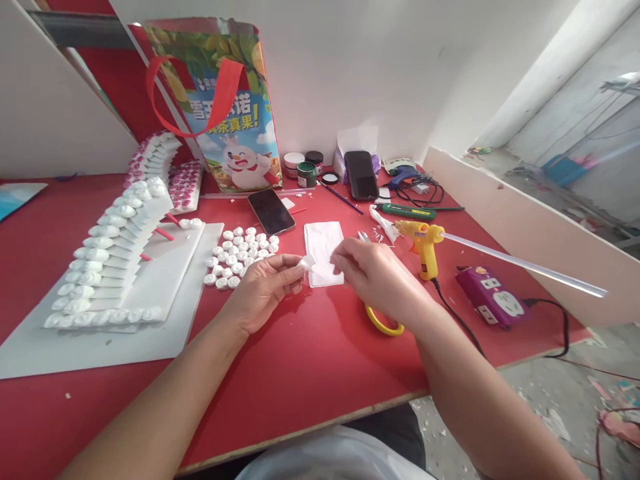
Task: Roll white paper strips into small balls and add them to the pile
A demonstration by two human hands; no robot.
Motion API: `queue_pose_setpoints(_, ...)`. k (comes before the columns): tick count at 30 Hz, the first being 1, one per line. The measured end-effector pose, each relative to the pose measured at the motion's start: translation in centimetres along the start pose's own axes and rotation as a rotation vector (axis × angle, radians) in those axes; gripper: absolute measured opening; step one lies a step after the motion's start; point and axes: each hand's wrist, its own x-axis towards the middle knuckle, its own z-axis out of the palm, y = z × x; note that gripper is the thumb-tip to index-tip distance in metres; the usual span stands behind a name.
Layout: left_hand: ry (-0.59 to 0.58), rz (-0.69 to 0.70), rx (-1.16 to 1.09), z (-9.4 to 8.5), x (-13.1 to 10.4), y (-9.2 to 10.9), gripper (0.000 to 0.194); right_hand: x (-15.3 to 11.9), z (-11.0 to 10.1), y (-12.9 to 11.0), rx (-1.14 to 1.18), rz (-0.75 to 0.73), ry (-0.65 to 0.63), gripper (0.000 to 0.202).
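My left hand (273, 283) is closed, pinching a small rolled strip of white paper (306, 262) between thumb and fingertips. Beside it, a stack of white paper (324, 247) lies flat on the red table. Over the stack's right edge, my right hand (367, 273) has its fingers bent together; what they hold, if anything, is hidden. Scissors with a yellow handle (384, 323) lie beneath this hand, partly covered by it. Left of the stack, many small white paper rosettes (240, 252) sit in a group, partly behind my left hand.
A curved white rosette-edged piece (110, 250) stands on white boards (200, 267) at left. On the right are a yellow glue gun (425, 247) with a long glue stick and a purple power strip (493, 297). Phones (271, 211), paint jars (307, 175) and a bag (235, 107) stand behind.
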Motion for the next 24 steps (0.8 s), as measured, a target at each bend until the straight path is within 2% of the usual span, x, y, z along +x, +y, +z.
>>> queue_pose_setpoints(3,0.008,-0.005,-0.045,0.0,-0.1,0.1,0.028,-2.3,-2.2,-1.0,-0.383,0.073,-0.119,0.045)
queue_pose_setpoints(6,0.013,-0.012,-0.058,0.2,-0.4,0.3,0.029,-4.5,-3.8,-0.2,-0.554,0.265,-0.187,0.045)
queue_pose_setpoints(8,0.010,-0.022,-0.059,0.3,-0.5,0.4,0.027,-5.4,-4.5,1.5,-0.682,0.456,-0.072,0.044)
queue_pose_setpoints(11,-0.018,-0.027,-0.074,0.3,-0.4,0.3,0.026,-5.4,-5.4,5.0,-0.767,0.575,0.136,0.036)
queue_pose_setpoints(13,-0.032,-0.029,-0.079,0.3,-0.4,0.2,0.027,-4.7,-5.8,7.4,-0.701,0.613,0.240,0.030)
queue_pose_setpoints(17,-0.007,-0.046,-0.061,0.3,-0.2,0.1,0.028,-2.8,-5.6,10.8,-0.315,0.545,0.321,0.036)
queue_pose_setpoints(21,-0.002,-0.042,-0.045,0.1,-0.1,0.1,0.028,-2.1,-4.9,12.2,0.069,0.581,0.506,0.032)
queue_pose_setpoints(24,0.001,-0.043,-0.035,0.0,0.0,0.1,0.028,-2.5,-4.4,12.2,0.206,0.545,0.567,0.022)
